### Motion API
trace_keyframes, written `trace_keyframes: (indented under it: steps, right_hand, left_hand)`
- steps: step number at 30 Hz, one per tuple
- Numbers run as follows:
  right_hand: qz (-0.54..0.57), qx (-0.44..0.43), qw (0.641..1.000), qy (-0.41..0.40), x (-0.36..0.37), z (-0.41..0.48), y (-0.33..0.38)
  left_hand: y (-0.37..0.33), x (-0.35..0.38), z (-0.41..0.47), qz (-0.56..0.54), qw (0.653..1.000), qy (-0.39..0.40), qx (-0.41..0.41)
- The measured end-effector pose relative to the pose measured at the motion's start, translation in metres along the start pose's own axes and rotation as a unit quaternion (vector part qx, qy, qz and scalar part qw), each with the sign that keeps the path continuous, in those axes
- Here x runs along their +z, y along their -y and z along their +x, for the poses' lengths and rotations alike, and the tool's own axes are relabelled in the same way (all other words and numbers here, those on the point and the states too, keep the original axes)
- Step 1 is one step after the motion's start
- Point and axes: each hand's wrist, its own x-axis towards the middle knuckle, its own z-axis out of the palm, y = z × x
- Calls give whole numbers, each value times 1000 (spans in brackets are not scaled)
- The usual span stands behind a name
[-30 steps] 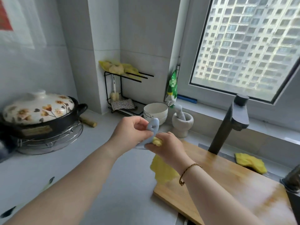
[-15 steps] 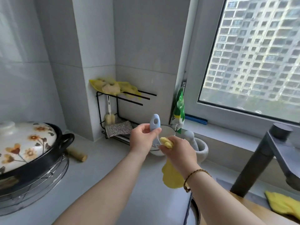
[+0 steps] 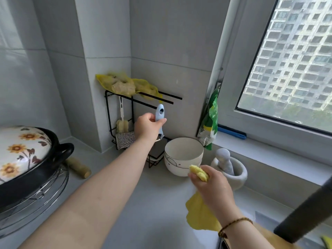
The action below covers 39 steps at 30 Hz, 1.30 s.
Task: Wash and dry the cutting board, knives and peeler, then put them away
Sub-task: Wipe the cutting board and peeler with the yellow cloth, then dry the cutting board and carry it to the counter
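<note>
My left hand [image 3: 147, 126] grips a pale blue peeler [image 3: 160, 114], held upright with its holed handle end on top, close to the black wire rack [image 3: 125, 112] in the corner. The peeler's metal blade end sticks out below the fingers. My right hand [image 3: 212, 184] is lower and to the right, over the counter, bunched round a yellow cloth [image 3: 199, 211] that hangs down from the fist. A small strip of the wooden cutting board [image 3: 269, 236] shows at the bottom right. No knives are in view.
A white bowl [image 3: 183, 157] and a stone mortar with pestle [image 3: 231, 169] stand behind my right hand. The rack holds yellow cloths [image 3: 125, 83], a brush and a scourer. A floral-lidded black pot [image 3: 27, 159] sits left; the dark faucet [image 3: 305, 212] crosses the bottom right.
My left hand has carried the peeler up and away toward the rack. My right hand and cloth have parted from the peeler and dropped lower right. The camera has turned left, off the board.
</note>
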Motion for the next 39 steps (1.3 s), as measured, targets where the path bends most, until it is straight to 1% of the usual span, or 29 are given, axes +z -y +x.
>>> trace_keyframes:
  steps: [4, 8, 15, 23, 26, 29, 31, 33, 35, 37, 39]
  right_hand:
    - [8, 2, 1000, 6, 2, -1, -8]
    - [30, 13, 999, 11, 6, -2, -12]
    - [27, 19, 999, 31, 17, -7, -17]
    - [19, -2, 999, 32, 11, -9, -11]
    - [44, -3, 999, 29, 2, -15, -6]
    - [68, 4, 998, 17, -13, -25, -1]
    - [81, 12, 997, 0, -26, -36, 3]
    - [81, 19, 997, -4, -38, -52, 5]
    - [79, 20, 997, -8, -52, -82, 7]
    - [82, 16, 996, -3, -65, -109, 5]
    - [89, 16, 996, -18, -79, -141, -1]
  left_hand:
    - [3, -4, 9, 29, 999, -26, -15]
    - [4, -9, 19, -3, 998, -50, -41]
    - [9, -25, 38, 5, 996, -76, -56]
    - [12, -28, 34, 16, 997, -54, -52]
    - [10, -35, 29, 14, 997, -57, -49]
    - [8, -48, 17, 35, 997, -47, -43]
    - [7, -59, 3, 28, 998, -35, -42]
    - [6, -66, -21, -3, 998, -23, -50]
    - [5, -74, -58, -34, 997, 7, -65]
    - [9, -76, -96, -58, 992, 68, -86]
    - [15, -75, -142, -69, 978, 165, -107]
